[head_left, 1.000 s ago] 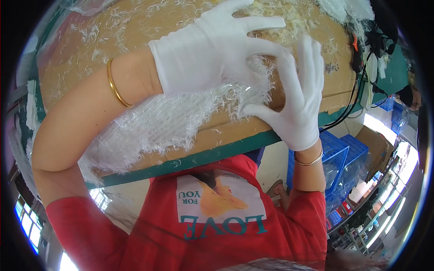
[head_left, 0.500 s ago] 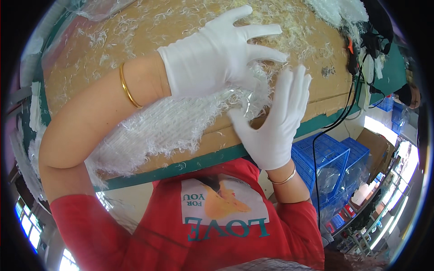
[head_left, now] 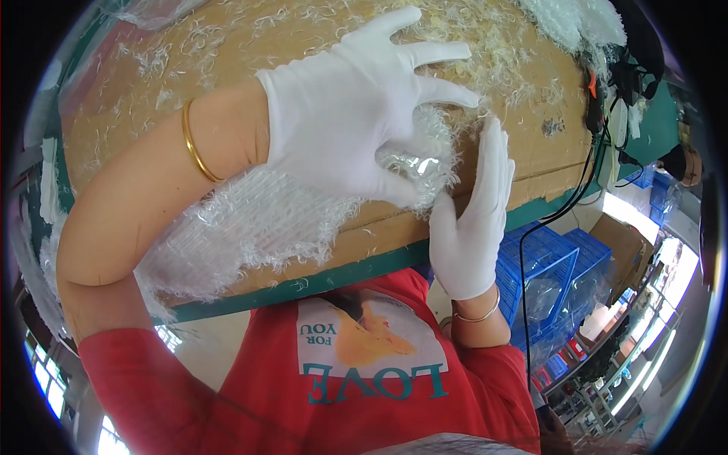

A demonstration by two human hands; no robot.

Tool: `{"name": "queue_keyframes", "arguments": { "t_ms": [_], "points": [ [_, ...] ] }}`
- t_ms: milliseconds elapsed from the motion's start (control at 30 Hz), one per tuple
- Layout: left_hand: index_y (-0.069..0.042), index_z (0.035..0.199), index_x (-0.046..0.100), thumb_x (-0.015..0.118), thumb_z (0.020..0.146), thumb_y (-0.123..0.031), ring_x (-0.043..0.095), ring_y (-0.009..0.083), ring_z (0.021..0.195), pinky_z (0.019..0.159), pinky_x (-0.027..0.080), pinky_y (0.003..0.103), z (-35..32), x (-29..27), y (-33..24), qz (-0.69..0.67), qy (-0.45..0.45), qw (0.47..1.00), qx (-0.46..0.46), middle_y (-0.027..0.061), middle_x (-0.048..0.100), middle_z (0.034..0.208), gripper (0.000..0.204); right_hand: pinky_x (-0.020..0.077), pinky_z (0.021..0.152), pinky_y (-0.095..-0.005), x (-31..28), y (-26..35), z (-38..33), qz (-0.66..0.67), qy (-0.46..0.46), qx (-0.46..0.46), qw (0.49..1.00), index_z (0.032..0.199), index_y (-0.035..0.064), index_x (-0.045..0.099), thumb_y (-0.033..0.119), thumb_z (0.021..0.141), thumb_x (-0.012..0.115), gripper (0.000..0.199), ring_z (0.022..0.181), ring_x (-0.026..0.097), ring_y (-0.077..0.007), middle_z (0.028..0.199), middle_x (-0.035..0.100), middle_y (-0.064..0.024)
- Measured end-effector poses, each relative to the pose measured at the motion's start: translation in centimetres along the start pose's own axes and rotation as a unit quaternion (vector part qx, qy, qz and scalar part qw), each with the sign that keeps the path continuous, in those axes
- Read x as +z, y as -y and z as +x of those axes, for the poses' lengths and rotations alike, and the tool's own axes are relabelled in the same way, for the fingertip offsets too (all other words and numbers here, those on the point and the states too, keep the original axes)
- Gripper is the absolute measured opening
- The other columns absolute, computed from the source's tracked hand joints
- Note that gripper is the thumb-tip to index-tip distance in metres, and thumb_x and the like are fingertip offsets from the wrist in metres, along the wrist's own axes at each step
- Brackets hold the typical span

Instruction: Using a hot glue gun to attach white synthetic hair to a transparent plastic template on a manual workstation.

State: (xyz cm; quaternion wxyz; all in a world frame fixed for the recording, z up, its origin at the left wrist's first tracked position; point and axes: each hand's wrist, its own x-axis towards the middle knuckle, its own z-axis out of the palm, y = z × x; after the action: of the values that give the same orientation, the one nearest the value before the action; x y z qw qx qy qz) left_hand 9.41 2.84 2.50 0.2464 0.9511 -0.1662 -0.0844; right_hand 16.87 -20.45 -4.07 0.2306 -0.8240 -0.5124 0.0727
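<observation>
Material under inspection: a translucent white, shaggy-fringed fibre sheet [head_left: 243,231] is lying on the large brown cardboard panel [head_left: 163,121], along that panel's near edge. By appearance I am judging it light and limp, and probably fragile at its loose fringe, which is fraying along the near side. A glossy clear patch [head_left: 425,164] is showing at its right end and, I am supposing, would be proving slippery under cloth gloves. For a sound hold I am favouring the denser ribbed body over the fringe, where strands could be pulling away; pale loose fibres [head_left: 497,57] are already littering the panel's far part.

My left hand [head_left: 345,114], in a white cloth glove, is reaching across the fibre sheet over the panel's middle, back upward. Three fingers are standing wide apart and the thumb is pointing down beside the glossy patch; the remaining finger is not showing, so I am not confirming whether it is pressing the sheet.

My right hand [head_left: 472,235], likewise gloved, is standing at the panel's near edge, just beside the sheet's right end. Its fingers are extending straight and close together, the thumb parting from them, with nothing visibly gripped. Whether the thumb tip is touching the fringe, I am unable to tell.
</observation>
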Motion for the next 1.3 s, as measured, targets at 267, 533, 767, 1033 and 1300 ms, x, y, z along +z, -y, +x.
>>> {"name": "queue_keyframes", "arguments": {
  "t_ms": [267, 533, 767, 1033, 1300],
  "points": [
    [-0.028, 0.105, 0.076, 0.062, 0.085, -0.049, 0.038, 0.0379, 0.141, 0.111, 0.029, 0.066, -0.4, 4.0, 2.1, 0.056, -0.123, 0.99, 0.051, 0.0073, 0.051, 0.147, 0.032, 0.0172, 0.121, -0.0548, -2.8, 0.4, 0.2, 0.21, 0.051, 0.031, 0.976, 0.154, -0.0083, 0.024, 0.017, 0.078, 0.076, 0.096, 0.148, 0.026, -0.0484, 0.158, 0.029, -0.0317],
    [-0.025, 0.097, 0.079, 0.063, 0.083, -0.045, 0.04, 0.0377, 0.14, 0.108, 0.033, 0.067, 0.7, 3.1, 1.3, 0.119, -0.117, 0.985, 0.054, 0.0056, 0.054, 0.142, 0.029, 0.0237, 0.12, -0.0503, -1.3, 1.0, 2.9, 0.018, 0.041, -0.014, 0.999, 0.156, -0.0008, 0.028, 0.02, 0.066, 0.087, 0.11, 0.148, 0.029, -0.044, 0.158, 0.032, -0.0264],
    [-0.018, 0.091, 0.079, 0.064, 0.08, -0.029, 0.038, 0.0428, 0.141, 0.109, 0.029, 0.07, 0.0, 4.5, 1.4, 0.319, -0.04, 0.946, 0.038, 0.0114, 0.051, 0.145, 0.022, 0.0237, 0.119, -0.0545, -0.8, 0.6, 3.9, -0.037, 0.026, -0.031, 0.998, 0.155, 0.0001, 0.03, 0.027, 0.067, 0.089, 0.109, 0.147, 0.032, -0.0404, 0.157, 0.037, -0.0231],
    [-0.016, 0.118, 0.071, 0.075, 0.078, -0.021, 0.051, 0.0405, 0.132, 0.115, 0.031, 0.059, -6.8, 3.3, -3.2, -0.012, -0.199, 0.974, -0.108, 0.0089, 0.056, 0.145, 0.041, 0.0363, 0.109, -0.0499, 0.1, -0.1, 4.3, -0.043, -0.024, -0.079, 0.996, 0.147, 0.0001, 0.044, 0.019, 0.082, 0.076, 0.075, 0.123, 0.055, -0.0389, 0.137, 0.059, -0.0197],
    [-0.001, 0.143, 0.05, 0.077, 0.076, -0.028, 0.043, 0.0437, 0.136, 0.116, 0.027, 0.056, -6.0, 11.9, -12.8, -0.027, -0.265, 0.852, -0.451, 0.0207, 0.048, 0.148, 0.078, 0.039, 0.107, -0.0481, -1.9, -1.2, 6.3, 0.052, 0.029, -0.084, 0.995, 0.147, -0.0015, 0.043, 0.024, 0.074, 0.083, 0.087, 0.126, 0.053, -0.042, 0.139, 0.055, -0.0228]
  ]
}}
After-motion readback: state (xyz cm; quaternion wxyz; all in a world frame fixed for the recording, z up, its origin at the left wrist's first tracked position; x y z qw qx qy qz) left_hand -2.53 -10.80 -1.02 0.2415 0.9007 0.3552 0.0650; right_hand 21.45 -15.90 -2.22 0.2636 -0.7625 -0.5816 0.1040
